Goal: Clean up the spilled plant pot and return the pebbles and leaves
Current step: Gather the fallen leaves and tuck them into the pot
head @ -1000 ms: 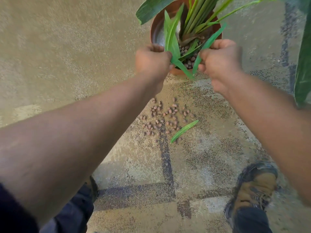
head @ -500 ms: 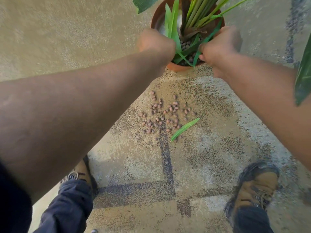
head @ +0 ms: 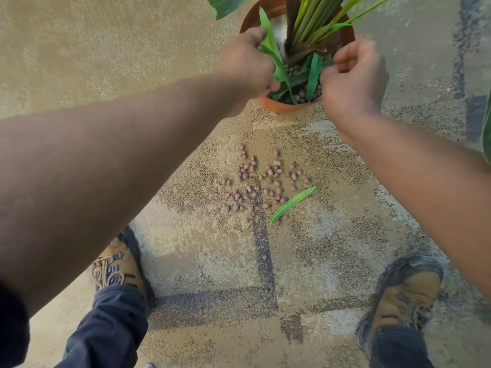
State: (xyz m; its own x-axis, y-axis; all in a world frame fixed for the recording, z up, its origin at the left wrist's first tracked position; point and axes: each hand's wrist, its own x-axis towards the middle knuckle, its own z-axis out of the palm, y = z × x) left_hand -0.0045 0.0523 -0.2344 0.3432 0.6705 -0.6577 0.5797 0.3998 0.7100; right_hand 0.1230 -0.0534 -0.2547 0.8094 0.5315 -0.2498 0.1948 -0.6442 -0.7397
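Head view puts the terracotta pot (head: 279,107) upright at the top of the frame on the speckled carpet (head: 79,62), its plant stems (head: 313,19) rising out of sight; half a second ago my fists were closed on the loose leaves just above the rim, and now those leaves (head: 313,75) lie down inside the pot across the clay pebbles there; my left hand (head: 247,65) is over the pot's left rim with the fingers curled around one long leaf (head: 268,30) that still stands up past my knuckles; my right hand (head: 353,78) has drawn back to the right rim, fingers bent into a loose fist, and I cannot tell whether anything remains pinched in it; nearer to me, well apart from the pot, the spilled pebbles (head: 260,181) lie scattered on the carpet as before; one fallen leaf (head: 292,204) lies at their right edge, touching a few of them, unmoved; my left boot (head: 119,266) has come further into view at the lower left, and my right boot (head: 406,296) stands at the lower right where it was.
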